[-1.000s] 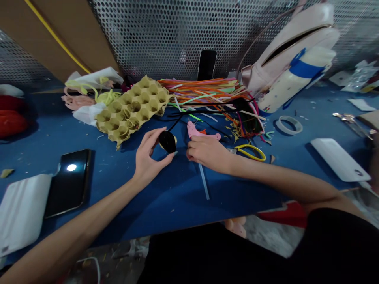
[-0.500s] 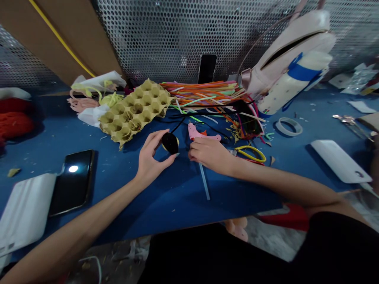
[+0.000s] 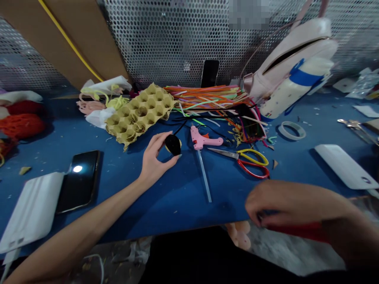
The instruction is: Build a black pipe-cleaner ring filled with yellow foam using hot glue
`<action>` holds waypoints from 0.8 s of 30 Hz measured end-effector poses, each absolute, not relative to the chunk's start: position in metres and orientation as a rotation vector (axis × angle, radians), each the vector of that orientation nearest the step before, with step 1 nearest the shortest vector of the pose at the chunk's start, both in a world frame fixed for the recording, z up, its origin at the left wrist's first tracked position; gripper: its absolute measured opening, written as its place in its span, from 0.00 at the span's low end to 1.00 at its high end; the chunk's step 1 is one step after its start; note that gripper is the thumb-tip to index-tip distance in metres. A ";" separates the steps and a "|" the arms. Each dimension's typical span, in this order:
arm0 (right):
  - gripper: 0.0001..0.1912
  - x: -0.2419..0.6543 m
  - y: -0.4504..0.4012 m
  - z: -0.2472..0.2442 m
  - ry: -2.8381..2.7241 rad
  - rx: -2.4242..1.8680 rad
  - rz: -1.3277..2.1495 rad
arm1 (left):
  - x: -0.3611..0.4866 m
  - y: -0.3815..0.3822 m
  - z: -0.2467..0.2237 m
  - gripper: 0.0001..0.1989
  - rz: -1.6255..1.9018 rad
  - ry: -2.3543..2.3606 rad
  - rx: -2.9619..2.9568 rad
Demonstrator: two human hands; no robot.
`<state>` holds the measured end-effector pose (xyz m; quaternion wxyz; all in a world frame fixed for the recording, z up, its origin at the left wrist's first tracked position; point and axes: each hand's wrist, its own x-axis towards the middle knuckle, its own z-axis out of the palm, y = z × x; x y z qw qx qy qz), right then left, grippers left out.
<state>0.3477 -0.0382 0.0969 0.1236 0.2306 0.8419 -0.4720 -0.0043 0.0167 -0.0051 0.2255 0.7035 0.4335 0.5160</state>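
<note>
Between the thumb and fingers of my left hand [image 3: 156, 156] is a black fuzzy oval piece [image 3: 173, 145] with a pale yellowish edge, held just above the blue table. A thin black stem runs up from it. My right hand [image 3: 269, 203] is at the table's front edge on the right, slightly blurred, its fingers curled in. A small dark spot shows at its fingertips; what it is I cannot make out. A pink glue gun [image 3: 203, 138] lies between the hands, a clear glue stick [image 3: 204, 175] sticking out of its back. Scissors [image 3: 251, 159] with one yellow and one red handle lie beside it.
Behind are an egg carton [image 3: 142, 112], a pile of colored pipe cleaners [image 3: 207, 98], a standing phone [image 3: 210, 73] and a bottle [image 3: 296, 88]. A tape roll [image 3: 291, 130] and white power bank [image 3: 345, 165] lie right; a phone [image 3: 79, 181] and another power bank [image 3: 32, 209] left.
My right hand has left the glue gun and moved right and toward me, to the table edge. The scissors are now uncovered. My left hand keeps its hold on the black oval piece.
</note>
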 end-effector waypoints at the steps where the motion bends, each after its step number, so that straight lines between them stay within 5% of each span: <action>1: 0.13 0.359 -0.050 0.091 2.398 0.710 -1.415 | -0.004 0.017 -0.005 0.30 1.424 1.202 1.940; 11: 0.08 0.424 -0.102 0.058 2.212 1.416 -1.205 | -0.006 0.019 -0.006 0.31 1.431 1.242 2.032; 15: 0.13 0.405 -0.083 0.066 2.411 1.342 -1.310 | -0.006 0.019 -0.006 0.31 1.446 1.225 2.098; 24: 0.13 0.327 -0.017 0.076 3.241 1.035 -0.836 | -0.005 0.013 -0.004 0.31 1.471 1.152 2.142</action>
